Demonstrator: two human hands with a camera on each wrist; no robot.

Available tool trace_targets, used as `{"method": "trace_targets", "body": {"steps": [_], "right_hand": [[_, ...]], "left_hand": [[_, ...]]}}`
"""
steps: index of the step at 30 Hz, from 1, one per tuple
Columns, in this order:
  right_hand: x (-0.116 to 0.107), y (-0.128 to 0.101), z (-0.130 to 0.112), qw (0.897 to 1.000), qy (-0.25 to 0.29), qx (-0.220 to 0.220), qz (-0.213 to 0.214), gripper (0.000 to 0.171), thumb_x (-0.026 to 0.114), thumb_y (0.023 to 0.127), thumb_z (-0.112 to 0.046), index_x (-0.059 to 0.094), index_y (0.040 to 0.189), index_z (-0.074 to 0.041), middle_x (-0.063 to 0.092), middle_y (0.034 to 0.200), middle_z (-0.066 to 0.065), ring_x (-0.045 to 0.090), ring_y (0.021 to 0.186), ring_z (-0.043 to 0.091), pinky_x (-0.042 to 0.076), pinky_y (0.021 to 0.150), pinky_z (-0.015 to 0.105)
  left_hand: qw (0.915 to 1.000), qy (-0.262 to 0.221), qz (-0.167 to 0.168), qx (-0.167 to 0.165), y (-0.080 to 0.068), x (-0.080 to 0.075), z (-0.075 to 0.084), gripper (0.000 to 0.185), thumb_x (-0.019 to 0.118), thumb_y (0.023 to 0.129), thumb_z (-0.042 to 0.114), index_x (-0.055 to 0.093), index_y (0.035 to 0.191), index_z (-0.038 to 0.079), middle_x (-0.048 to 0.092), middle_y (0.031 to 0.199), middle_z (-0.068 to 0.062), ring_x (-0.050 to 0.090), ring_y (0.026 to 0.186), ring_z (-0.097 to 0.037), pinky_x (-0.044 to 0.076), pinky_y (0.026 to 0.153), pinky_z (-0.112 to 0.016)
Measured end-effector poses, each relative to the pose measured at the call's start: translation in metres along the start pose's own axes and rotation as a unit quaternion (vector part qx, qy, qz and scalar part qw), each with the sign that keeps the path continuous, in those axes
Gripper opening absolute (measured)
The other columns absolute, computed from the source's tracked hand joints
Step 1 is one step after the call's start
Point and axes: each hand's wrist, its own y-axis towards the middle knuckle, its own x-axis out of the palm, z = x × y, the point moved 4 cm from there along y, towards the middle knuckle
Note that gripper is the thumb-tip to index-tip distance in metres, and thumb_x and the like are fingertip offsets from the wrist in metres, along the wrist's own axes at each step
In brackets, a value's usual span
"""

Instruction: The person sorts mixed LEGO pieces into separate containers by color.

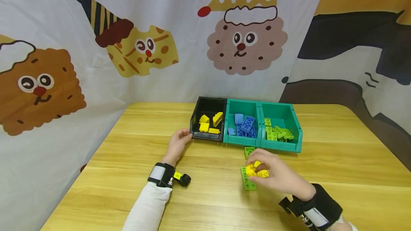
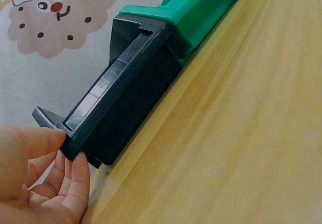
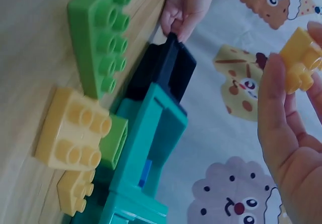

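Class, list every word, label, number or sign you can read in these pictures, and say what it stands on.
None: no readable text appears anywhere.
The backdrop cloth carries only cartoon biscuit faces, no letters.
The black bin, the two teal bins and the bricks show no label or number.
The wrist straps show no legible marking.

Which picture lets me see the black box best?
The head view: it shows the whole black bin from above, with yellow bricks inside and the left hand at its corner. The left wrist view shows only its outer side and rim. The right wrist view shows it from the side, partly behind the teal bin.
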Motion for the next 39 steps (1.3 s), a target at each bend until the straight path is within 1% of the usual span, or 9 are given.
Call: {"method": "trace_targets", "body": {"steps": [3,12,18,21,24,28,32,35,39], "right_hand": [[-0.003,0.006,0.005,1.000,-0.006,0.011,0.007,0.033,0.076,0.074,0.001,0.061,0.099,-0.014,0.058,0.099,0.000,0.055,0.090,0.006,0.056,0.070,0.023],[-0.002,0.028,0.017,0.997,-0.029,0.068,-0.024,0.034,0.071,0.081,-0.002,0.059,0.113,-0.006,0.057,0.111,0.010,0.057,0.098,0.023,0.056,0.079,0.031],[-0.003,0.046,0.021,0.994,-0.069,0.082,-0.017,0.036,0.072,0.081,-0.006,0.061,0.115,-0.004,0.060,0.110,0.007,0.059,0.096,0.023,0.055,0.082,0.037],[-0.002,0.057,0.022,0.992,-0.087,0.096,-0.003,0.039,0.073,0.082,-0.010,0.061,0.119,-0.004,0.061,0.110,0.007,0.058,0.090,0.020,0.054,0.079,0.038],[0.002,0.069,0.023,0.988,-0.102,0.112,0.007,0.041,0.073,0.083,-0.013,0.061,0.121,-0.005,0.061,0.111,0.008,0.055,0.084,0.016,0.053,0.075,0.037],[0.012,0.084,0.024,0.986,-0.111,0.122,0.004,0.040,0.071,0.084,-0.012,0.061,0.123,-0.006,0.059,0.115,0.008,0.054,0.082,0.015,0.052,0.075,0.034],[0.023,0.099,0.025,0.987,-0.108,0.121,-0.006,0.040,0.071,0.084,-0.011,0.060,0.122,-0.005,0.060,0.116,0.009,0.058,0.085,0.017,0.053,0.075,0.033],[0.029,0.109,0.026,0.987,-0.114,0.116,-0.009,0.039,0.071,0.083,-0.009,0.061,0.120,-0.003,0.061,0.112,0.009,0.059,0.086,0.021,0.053,0.074,0.031],[0.035,0.128,0.028,0.983,-0.146,0.111,-0.006,0.038,0.071,0.082,-0.007,0.063,0.119,-0.003,0.060,0.106,0.009,0.056,0.083,0.021,0.052,0.074,0.029]], "left_hand": [[1.0000,0.000,0.000,-0.001,0.000,0.000,0.000,0.024,0.059,0.091,0.003,0.060,0.112,-0.008,0.062,0.102,-0.015,0.058,0.086,-0.008,0.050,0.077,-0.020],[0.9999,0.011,0.001,-0.004,0.000,0.002,-0.001,0.024,0.061,0.090,0.005,0.061,0.112,-0.006,0.062,0.103,-0.015,0.056,0.089,-0.011,0.048,0.078,-0.021],[1.0000,0.002,-0.001,-0.001,0.000,0.002,-0.003,0.023,0.060,0.090,0.003,0.061,0.111,-0.008,0.062,0.101,-0.015,0.057,0.086,-0.010,0.049,0.077,-0.021],[1.0000,0.000,0.000,0.003,0.000,0.002,-0.003,0.023,0.060,0.090,0.003,0.060,0.111,-0.008,0.062,0.101,-0.016,0.057,0.086,-0.010,0.050,0.077,-0.021],[1.0000,0.003,0.001,0.004,0.000,0.003,-0.002,0.023,0.060,0.090,0.003,0.061,0.111,-0.008,0.063,0.102,-0.016,0.058,0.086,-0.010,0.049,0.077,-0.021],[1.0000,0.002,0.000,0.004,0.000,0.002,-0.003,0.023,0.060,0.091,0.004,0.060,0.110,-0.008,0.062,0.100,-0.014,0.057,0.086,-0.010,0.049,0.076,-0.021],[1.0000,0.001,0.001,0.005,0.000,0.001,-0.002,0.023,0.060,0.091,0.003,0.060,0.111,-0.009,0.061,0.099,-0.013,0.055,0.085,-0.009,0.049,0.077,-0.022],[1.0000,0.001,-0.003,0.006,0.001,0.001,-0.002,0.025,0.059,0.091,0.003,0.059,0.112,-0.009,0.061,0.101,-0.015,0.056,0.086,-0.009,0.049,0.080,-0.024],[1.0000,0.004,-0.002,0.007,0.000,0.000,-0.001,0.024,0.059,0.091,0.004,0.059,0.112,-0.009,0.062,0.102,-0.016,0.056,0.086,-0.009,0.049,0.081,-0.025]]}}
